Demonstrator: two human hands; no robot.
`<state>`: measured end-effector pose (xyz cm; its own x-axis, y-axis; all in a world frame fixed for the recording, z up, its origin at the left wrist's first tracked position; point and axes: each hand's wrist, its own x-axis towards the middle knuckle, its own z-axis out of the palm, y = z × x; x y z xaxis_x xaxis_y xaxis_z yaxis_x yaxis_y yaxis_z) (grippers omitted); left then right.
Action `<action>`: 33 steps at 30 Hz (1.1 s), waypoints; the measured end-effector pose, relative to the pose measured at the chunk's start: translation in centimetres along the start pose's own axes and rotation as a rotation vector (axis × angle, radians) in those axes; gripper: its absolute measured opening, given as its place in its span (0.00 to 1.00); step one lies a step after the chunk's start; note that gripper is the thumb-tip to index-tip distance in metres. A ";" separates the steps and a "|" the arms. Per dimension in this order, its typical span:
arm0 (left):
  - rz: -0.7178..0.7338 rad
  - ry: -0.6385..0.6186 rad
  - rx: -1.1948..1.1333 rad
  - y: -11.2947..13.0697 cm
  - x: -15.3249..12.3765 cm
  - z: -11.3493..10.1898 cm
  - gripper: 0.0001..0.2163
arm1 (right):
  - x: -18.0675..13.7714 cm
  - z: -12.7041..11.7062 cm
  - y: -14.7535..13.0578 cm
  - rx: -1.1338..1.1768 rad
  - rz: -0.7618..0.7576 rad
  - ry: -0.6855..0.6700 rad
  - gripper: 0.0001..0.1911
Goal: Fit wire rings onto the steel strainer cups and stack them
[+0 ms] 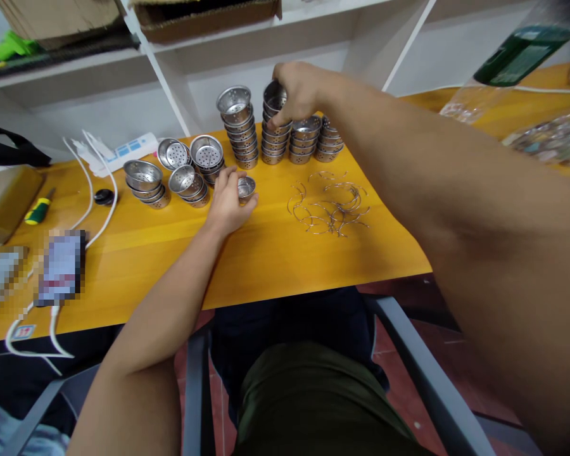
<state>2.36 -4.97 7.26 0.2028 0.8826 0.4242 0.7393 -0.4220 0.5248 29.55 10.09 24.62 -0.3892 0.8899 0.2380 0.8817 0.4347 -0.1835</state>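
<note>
My right hand [297, 90] reaches to the far side of the yellow table [266, 253] and closes on the top perforated metal cup of a tall stack [274, 136]. My left hand [228, 201] rests on the table with its fingers round a single small metal cup [247, 187]. Another tall stack of cups [240, 130] stands just left of the right hand, and lower stacks [316, 140] stand to its right. Short piles of cups [171, 174] lie left of my left hand. A heap of thin wire handles [330, 206] lies to the right.
White shelving [171, 82] rises behind the table with cardboard boxes on it. A power strip [123, 151], white cables, a black cap [104, 197] and a screwdriver [38, 210] lie at the left. A plastic bottle [498, 69] is at the upper right. A chair frame is below me.
</note>
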 end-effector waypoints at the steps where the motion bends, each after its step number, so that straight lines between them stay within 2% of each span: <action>1: 0.000 -0.001 -0.005 0.0 0.0 0.0 0.29 | 0.1 -0.1 0.1 -0.003 0.004 -0.006 0.56; 4: -0.005 -0.006 -0.020 0.1 0.0 -0.1 0.29 | 0.1 -0.5 0.0 -0.023 0.018 -0.021 0.58; 8: -0.011 -0.021 -0.001 0.1 0.0 -0.2 0.30 | -0.9 -1.2 -1.2 0.058 0.046 0.003 0.55; 10: -0.013 -0.024 0.006 0.1 0.1 -0.1 0.31 | -1.7 -1.6 -1.9 0.123 0.065 0.061 0.55; 13: 0.005 -0.002 -0.009 0.1 0.1 0.0 0.31 | -2.9 -2.4 -2.6 0.185 0.093 0.216 0.52; 15: 0.017 0.019 -0.035 0.4 0.1 0.0 0.35 | -4.1 -2.8 -3.0 0.243 0.056 0.322 0.50; 17: 0.018 0.039 -0.064 0.9 0.0 0.1 0.42 | -6.2 -2.6 -3.4 0.315 -0.021 0.349 0.47; 21: 0.114 0.112 -0.127 1.2 -0.2 0.8 0.57 | -12.2 0.7 -5.6 0.460 -0.191 0.140 0.45; 23: 0.230 0.140 -0.186 0.5 -0.2 1.5 0.58 | -15.0 3.3 -6.6 0.444 -0.223 0.103 0.47; 25: 0.344 0.142 -0.253 -0.5 0.0 2.4 0.53 | -16.5 5.7 -6.9 0.487 -0.245 0.101 0.50; 27: 0.407 0.140 -0.289 -1.4 0.2 3.0 0.49 | -16.7 7.5 -6.1 0.559 -0.233 0.127 0.51; 30: 0.394 0.175 -0.269 -2.1 0.6 3.3 0.47 | -15.1 9.1 -2.9 0.620 -0.114 0.228 0.49; 33: 0.388 0.232 -0.251 -2.6 1.0 3.0 0.48 | -13.4 10.5 0.5 0.549 0.002 0.238 0.56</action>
<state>2.59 -2.35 4.15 0.2624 0.5943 0.7603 0.4553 -0.7709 0.4454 32.43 -0.11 11.29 -0.2613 0.8628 0.4328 0.5907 0.4975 -0.6353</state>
